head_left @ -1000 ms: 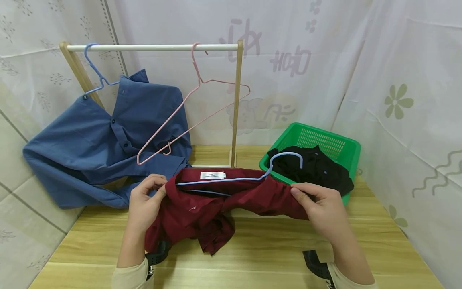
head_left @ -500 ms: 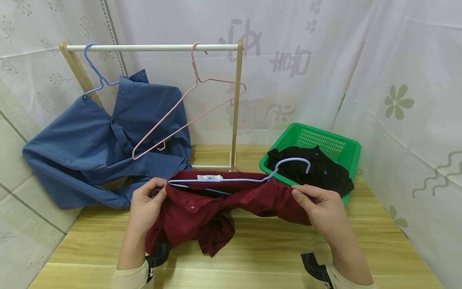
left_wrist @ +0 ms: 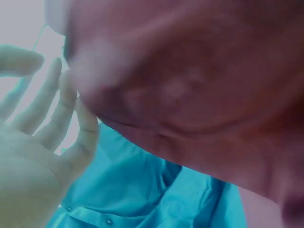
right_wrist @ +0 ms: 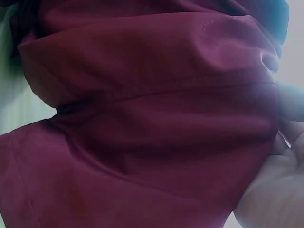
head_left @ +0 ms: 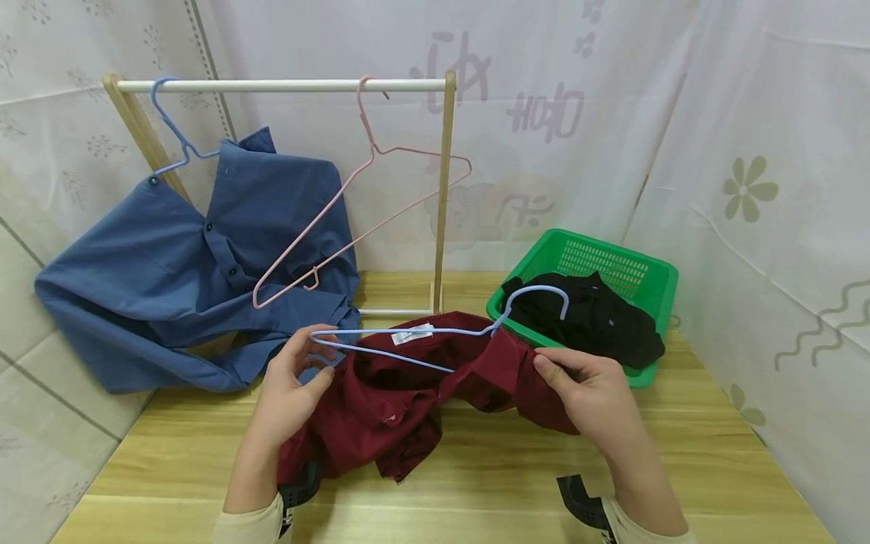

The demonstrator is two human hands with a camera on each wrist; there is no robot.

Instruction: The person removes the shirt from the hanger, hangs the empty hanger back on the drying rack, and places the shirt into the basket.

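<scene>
A dark red shirt (head_left: 367, 423) with a white label at its collar hangs in front of me above the table. Part of a light blue hanger (head_left: 401, 332) lies inside it, hook toward the right; its left end pokes out of the neck opening. By that end is my left hand (head_left: 288, 389), thumb apart from the fingers, which are spread beside the cloth in the left wrist view. Whether they touch the hanger I cannot tell. My right hand (head_left: 601, 393) pinches the shirt's right shoulder between thumb and fingers; in the right wrist view the cloth covers most of the fingers.
Behind, a rack (head_left: 272, 86) carries a blue shirt (head_left: 156, 272) on a blue hanger and a bare pink hanger (head_left: 309, 230). To the right stands a green basket (head_left: 662, 276) with black clothing (head_left: 598, 325) inside. The wooden table (head_left: 489, 483) lies beneath, with curtains around.
The left hand has let go of the shirt's left shoulder and moved slightly right. The hanger's left end has come out over the collar. The right hand keeps its pinch, shifting slightly left.
</scene>
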